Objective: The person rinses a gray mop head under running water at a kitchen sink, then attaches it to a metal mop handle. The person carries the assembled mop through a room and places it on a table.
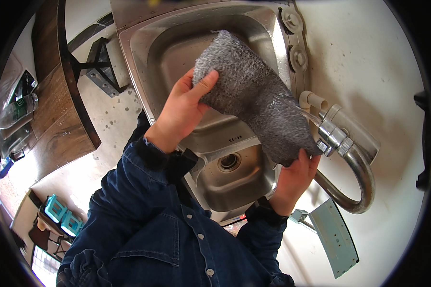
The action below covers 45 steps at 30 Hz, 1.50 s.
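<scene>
Grey cloth (246,81), shaggy and darker across its lower half, is held stretched between a person's two hands above a steel sink (140,67). From where I stand, the left hand (184,107) pinches its upper left edge, thumb laid on top and the other fingers tucked underneath, out of sight. The right hand (297,179) grips the opposite, lower end with its fingertips, close to the curved metal faucet (364,186); I can't make out its thumb. A thin clear streak, water by the look of it, runs between the nozzle (331,135) and the cloth's right edge. Below the cloth, the small basin (215,189) shows its round drain (229,162), with the larger basin (177,52) lying beyond. Dark blue denim sleeves (143,165) cover both arms. Off to the left stands a wooden table (64,138).
</scene>
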{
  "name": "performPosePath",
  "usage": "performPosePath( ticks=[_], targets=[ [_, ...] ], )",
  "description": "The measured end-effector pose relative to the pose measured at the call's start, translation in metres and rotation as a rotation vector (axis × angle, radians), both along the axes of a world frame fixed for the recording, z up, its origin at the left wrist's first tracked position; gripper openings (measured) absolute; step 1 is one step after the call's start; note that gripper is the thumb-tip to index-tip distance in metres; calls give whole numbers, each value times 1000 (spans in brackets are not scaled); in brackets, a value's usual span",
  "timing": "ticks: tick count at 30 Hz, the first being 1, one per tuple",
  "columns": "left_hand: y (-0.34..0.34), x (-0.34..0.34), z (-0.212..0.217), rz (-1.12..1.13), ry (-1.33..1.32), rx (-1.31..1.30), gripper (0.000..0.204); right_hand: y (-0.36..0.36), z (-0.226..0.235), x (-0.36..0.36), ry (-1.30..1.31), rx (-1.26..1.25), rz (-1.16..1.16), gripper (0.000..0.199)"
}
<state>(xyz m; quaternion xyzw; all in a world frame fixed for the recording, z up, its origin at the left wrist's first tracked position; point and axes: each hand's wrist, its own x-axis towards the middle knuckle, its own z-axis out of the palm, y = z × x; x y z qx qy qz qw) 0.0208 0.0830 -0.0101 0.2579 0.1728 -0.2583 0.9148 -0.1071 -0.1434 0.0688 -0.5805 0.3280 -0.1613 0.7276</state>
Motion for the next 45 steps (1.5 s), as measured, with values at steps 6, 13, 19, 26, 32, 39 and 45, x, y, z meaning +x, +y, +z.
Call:
performPosePath(
  ticks=[6, 13, 19, 26, 32, 39, 45],
  targets=[
    [-28, -13, 13, -69, -45, -1, 42, 32, -19, 29, 40, -12, 107, 37],
    [-33, -19, 22, -193, -124, 19, 51, 53, -28, 52, 125, -278, 309, 64],
    [-32, -16, 29, -273, -115, 24, 52, 51, -31, 55, 175, -402, 292, 54],
    [-32, -12, 38, -320, -217, 85, 51, 55, -31, 54, 145, -387, 189, 38],
    [-33, -10, 45, -358, -250, 157, 51, 57, -27, 52, 150, -324, 104, 31],
    [-41, -1, 45, -129, -398, 271, 49, 55, -25, 46, 156, -263, -11, 18],
    [-43, 9, 42, -189, -470, 389, 26, 50, -22, 40, 175, -347, 10, 17]
  ],
)
